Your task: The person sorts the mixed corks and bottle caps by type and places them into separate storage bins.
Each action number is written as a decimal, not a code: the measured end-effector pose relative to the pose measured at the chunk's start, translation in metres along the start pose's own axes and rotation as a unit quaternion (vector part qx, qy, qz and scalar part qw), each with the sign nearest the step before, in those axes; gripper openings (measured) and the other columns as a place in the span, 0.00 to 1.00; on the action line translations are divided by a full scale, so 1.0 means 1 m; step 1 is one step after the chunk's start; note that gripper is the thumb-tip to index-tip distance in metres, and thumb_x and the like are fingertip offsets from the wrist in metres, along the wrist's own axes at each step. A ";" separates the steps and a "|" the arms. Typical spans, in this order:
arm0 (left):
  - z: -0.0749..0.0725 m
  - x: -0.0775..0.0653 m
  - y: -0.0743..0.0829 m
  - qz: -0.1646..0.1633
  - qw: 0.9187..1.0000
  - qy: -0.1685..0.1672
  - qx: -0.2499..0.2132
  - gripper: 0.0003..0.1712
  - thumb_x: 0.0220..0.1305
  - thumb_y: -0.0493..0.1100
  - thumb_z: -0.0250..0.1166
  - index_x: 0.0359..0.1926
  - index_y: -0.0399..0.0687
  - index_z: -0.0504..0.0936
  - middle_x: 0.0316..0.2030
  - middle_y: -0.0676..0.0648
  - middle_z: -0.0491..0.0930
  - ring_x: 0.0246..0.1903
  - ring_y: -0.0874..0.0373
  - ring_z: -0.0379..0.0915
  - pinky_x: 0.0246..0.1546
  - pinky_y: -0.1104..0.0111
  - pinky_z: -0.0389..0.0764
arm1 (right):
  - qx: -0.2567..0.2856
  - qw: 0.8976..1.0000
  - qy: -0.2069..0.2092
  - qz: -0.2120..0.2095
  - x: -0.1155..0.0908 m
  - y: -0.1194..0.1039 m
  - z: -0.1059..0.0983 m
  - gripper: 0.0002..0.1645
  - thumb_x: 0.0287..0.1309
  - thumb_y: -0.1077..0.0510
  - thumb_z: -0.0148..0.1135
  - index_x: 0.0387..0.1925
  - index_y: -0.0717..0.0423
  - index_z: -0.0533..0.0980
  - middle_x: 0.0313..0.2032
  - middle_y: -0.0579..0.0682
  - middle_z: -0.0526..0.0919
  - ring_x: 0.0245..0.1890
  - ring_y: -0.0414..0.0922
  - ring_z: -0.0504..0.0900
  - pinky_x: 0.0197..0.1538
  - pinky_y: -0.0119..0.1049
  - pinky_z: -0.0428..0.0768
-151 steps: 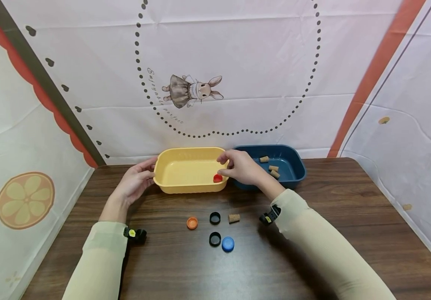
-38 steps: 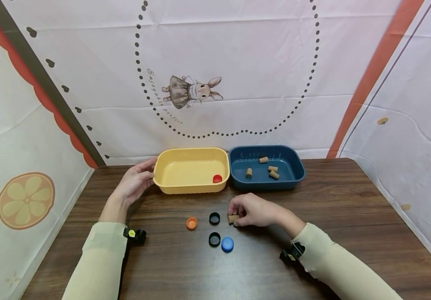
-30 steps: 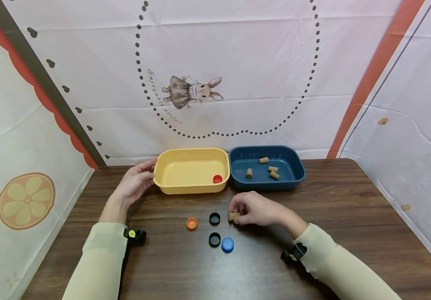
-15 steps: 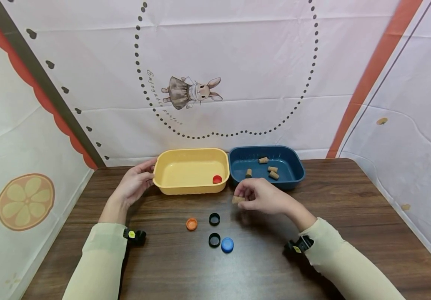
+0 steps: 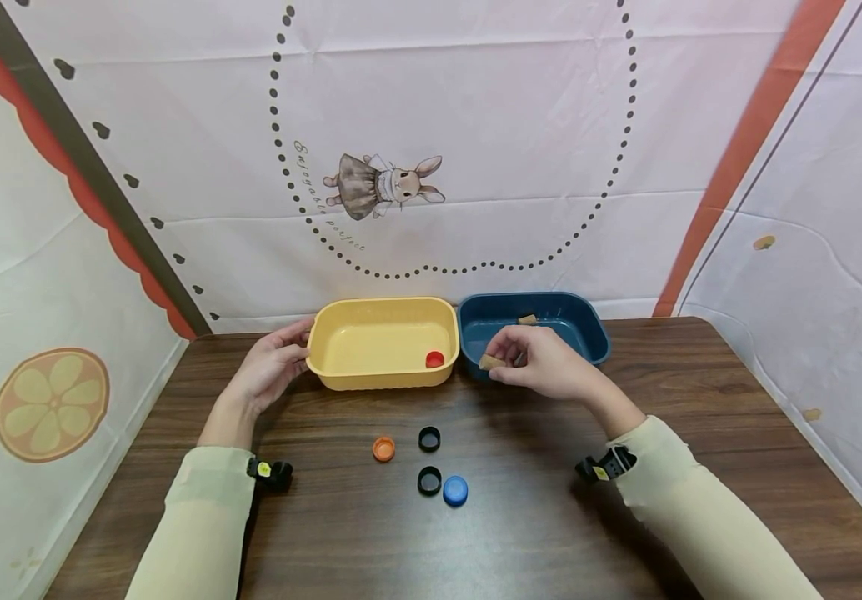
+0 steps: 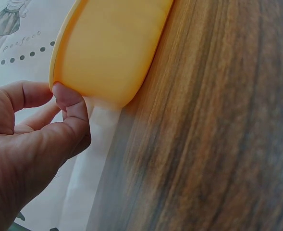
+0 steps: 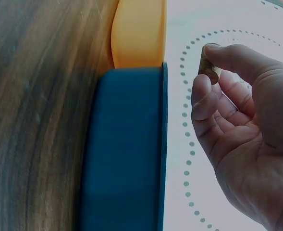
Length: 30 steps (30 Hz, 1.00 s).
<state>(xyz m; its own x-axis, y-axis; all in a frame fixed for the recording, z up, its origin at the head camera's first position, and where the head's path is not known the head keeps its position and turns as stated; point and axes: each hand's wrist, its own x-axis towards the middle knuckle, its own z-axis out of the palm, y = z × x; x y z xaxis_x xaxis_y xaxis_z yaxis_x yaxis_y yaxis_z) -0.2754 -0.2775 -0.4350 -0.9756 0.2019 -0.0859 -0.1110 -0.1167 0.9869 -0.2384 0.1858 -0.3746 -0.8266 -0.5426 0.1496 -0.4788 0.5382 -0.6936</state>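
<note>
My right hand [image 5: 543,362] pinches a cork [image 5: 489,362] between thumb and fingertips, over the near rim of the blue tray [image 5: 577,321]. The right wrist view shows this cork [image 7: 209,72] above the level of the tray's edge. Inside the blue tray one other cork [image 5: 527,319] shows; the hand hides the rest. My left hand [image 5: 266,367] holds the left end of the yellow tray [image 5: 371,354]; in the left wrist view the thumb [image 6: 67,95] and a finger grip its rim. A red bottle cap [image 5: 434,358] lies in the yellow tray's right corner.
On the wooden table [image 5: 326,517] in front of the trays lie an orange cap [image 5: 383,449], two black caps and a blue cap [image 5: 455,491]. The trays stand side by side against a printed cloth backdrop [image 5: 521,167].
My right hand dropped a cork into the blue tray, then picked the last cork off the table and carried it up and right to that tray. The left hand stayed put.
</note>
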 end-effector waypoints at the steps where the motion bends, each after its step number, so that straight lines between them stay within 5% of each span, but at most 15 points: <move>1: 0.000 0.000 0.000 0.000 1.000 0.000 0.000 0.36 0.79 0.26 0.52 0.83 0.37 0.56 0.59 0.41 0.67 0.52 0.57 0.71 0.49 0.70 0.81 | 0.000 1.000 0.004 0.003 0.001 0.001 -0.001 0.11 0.64 0.57 0.76 0.46 0.46 0.83 0.37 0.42 0.85 0.39 0.45 0.82 0.42 0.40 0.85; 30: -0.001 -0.001 0.001 0.001 1.000 -0.002 -0.004 0.36 0.78 0.26 0.52 0.83 0.37 0.57 0.58 0.40 0.68 0.52 0.56 0.71 0.51 0.68 0.80 | -0.041 0.995 0.040 0.086 0.014 0.058 -0.029 0.11 0.66 0.59 0.74 0.48 0.56 0.83 0.41 0.51 0.85 0.41 0.48 0.81 0.46 0.44 0.82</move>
<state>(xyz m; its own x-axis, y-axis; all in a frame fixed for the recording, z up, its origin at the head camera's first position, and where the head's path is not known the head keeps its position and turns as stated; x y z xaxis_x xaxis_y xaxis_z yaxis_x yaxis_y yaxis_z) -0.2749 -0.2782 -0.4345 -0.9752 0.2055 -0.0827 -0.1099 -0.1243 0.9861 -0.2865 0.2282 -0.3920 -0.9181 -0.3858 0.0915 -0.3472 0.6708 -0.6553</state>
